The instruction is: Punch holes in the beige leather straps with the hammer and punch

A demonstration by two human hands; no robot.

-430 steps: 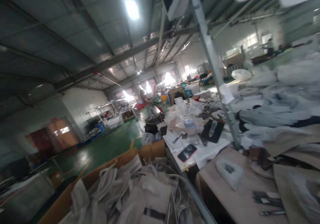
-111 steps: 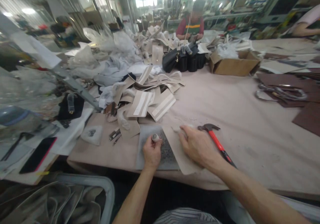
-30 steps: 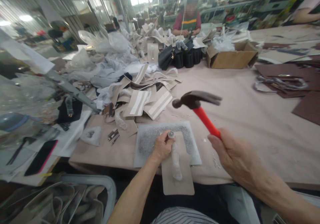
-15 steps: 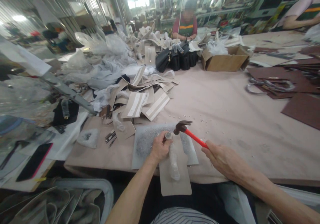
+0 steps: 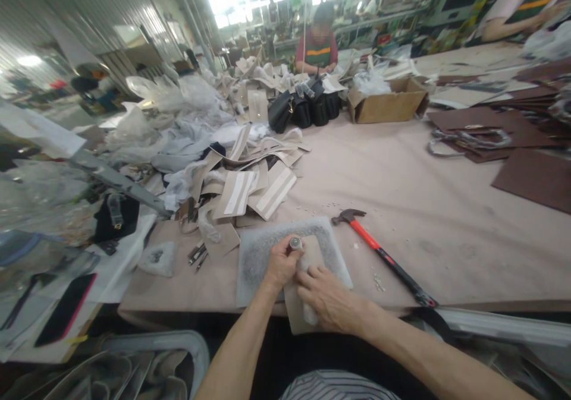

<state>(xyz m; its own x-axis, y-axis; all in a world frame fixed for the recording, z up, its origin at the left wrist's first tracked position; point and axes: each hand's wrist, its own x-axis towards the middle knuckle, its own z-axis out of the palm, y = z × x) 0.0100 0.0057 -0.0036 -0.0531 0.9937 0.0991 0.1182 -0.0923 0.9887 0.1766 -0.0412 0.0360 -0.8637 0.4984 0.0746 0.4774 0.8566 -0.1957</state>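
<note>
1. Two bare hands, close together: left hand (image 5: 282, 264) with thumb and fingers pinched around a short cylinder (image 5: 295, 243), metal end up.
2. Right hand (image 5: 323, 296) just beside, fingers bent over a beige panel (image 5: 311, 251); impossible to tell if gripping.
3. Panel beneath both sets of fingers, partly on a speckled slab (image 5: 256, 263), near end overhanging the table (image 5: 428, 221).
4. Right of the right fingers, apart: hammer (image 5: 377, 248), lying flat.
5. Between right wrist and hammer: small pale bits (image 5: 378, 282).
</note>
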